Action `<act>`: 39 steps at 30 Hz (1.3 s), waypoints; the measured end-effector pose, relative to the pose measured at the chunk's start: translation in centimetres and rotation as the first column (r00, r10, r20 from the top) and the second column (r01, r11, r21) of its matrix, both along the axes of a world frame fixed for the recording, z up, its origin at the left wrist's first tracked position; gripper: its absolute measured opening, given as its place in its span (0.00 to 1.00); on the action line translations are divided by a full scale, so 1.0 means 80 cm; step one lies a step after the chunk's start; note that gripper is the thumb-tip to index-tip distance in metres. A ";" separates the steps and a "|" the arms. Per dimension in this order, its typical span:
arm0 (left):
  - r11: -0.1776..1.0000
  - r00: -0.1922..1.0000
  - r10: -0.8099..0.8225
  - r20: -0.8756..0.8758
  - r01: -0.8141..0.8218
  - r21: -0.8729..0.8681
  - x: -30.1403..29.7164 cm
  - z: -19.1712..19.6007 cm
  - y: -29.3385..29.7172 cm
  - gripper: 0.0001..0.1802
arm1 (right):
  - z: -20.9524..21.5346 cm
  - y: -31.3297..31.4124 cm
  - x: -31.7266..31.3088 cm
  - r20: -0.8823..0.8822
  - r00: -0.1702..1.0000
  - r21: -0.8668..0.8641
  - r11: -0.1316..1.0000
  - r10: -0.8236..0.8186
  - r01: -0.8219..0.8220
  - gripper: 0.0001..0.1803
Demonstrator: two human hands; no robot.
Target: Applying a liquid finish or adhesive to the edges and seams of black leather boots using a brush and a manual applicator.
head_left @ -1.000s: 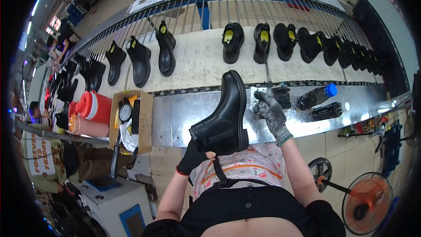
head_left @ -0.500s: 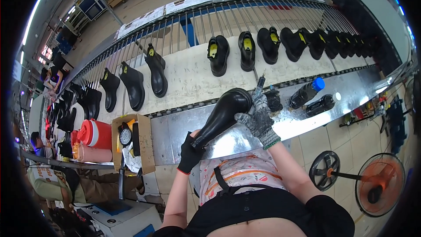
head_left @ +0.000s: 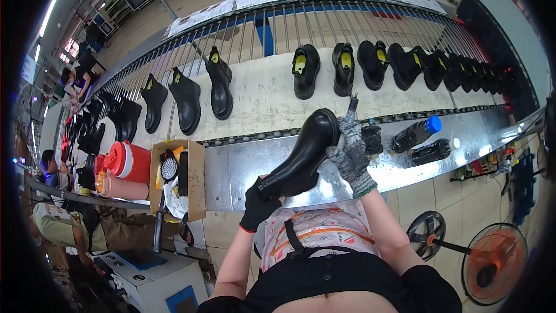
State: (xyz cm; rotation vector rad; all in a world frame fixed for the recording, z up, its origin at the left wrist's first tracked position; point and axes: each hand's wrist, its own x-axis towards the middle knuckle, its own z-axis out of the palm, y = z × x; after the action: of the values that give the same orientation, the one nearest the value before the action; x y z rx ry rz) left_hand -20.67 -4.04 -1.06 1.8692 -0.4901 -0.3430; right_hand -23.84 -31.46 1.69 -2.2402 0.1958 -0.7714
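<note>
A black ankle boot (head_left: 305, 153) lies tilted on its side above the metal bench (head_left: 231, 168), toe pointing up and away. My left hand (head_left: 256, 204), in a black glove, grips the boot at its opening. My right hand (head_left: 351, 153), in a grey knit glove, presses against the boot near the toe and holds a thin brush-like tool (head_left: 351, 106) whose tip sticks up past the fingers.
Several black boots (head_left: 305, 69) stand on the pale conveyor (head_left: 260, 93) beyond the bench. Two dark bottles (head_left: 415, 134), one blue-capped, lie at right. A cardboard box (head_left: 175, 177) of brushes and a red jug (head_left: 126, 161) sit at left. An orange fan (head_left: 492, 262) stands lower right. Other people work at far left.
The boot stood upright a second ago; it has been tipped over onto its side, toe away. My right hand moved from beside the bench onto the boot's toe.
</note>
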 end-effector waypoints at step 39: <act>0.793 0.831 0.106 0.546 -0.402 0.458 0.078 -0.034 0.101 0.10 | -0.151 -0.021 -0.130 -0.351 0.915 0.730 0.553 -0.202 0.402 0.17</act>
State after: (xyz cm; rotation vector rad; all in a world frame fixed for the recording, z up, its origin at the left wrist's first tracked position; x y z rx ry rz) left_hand -14.40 4.04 -3.80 2.5917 -0.4869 0.2362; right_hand -34.25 -33.17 -10.37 -1.4109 0.8919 -0.4418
